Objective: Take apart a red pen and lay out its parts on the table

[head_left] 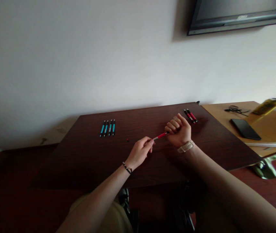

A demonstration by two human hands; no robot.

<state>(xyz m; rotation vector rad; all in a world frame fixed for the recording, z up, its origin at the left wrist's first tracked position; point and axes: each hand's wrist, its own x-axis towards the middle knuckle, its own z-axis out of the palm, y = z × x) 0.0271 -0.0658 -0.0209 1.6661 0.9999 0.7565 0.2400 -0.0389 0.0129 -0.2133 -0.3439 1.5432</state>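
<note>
Between my two hands a red pen (161, 136) is held at a slant above the dark wooden table (138, 174). My left hand (141, 149) pinches its lower left end between thumb and fingers. The fingers of my right hand (178, 130) are curled round the other, dark end, which they mostly hide. A tiny red piece (127, 140) lies on the table left of my left hand. Farther left, several blue and black pens (107, 128) lie side by side in a row. Beyond my right hand are red and black pens (190, 115), also side by side.
At the right stands a lighter wooden table (273, 127) with a black phone (245, 128), a coiled black cable (236, 110) and a yellow can (266, 106). A television (239, 17) hangs on the wall. Greenish cloth (267, 168) shows below the lighter table.
</note>
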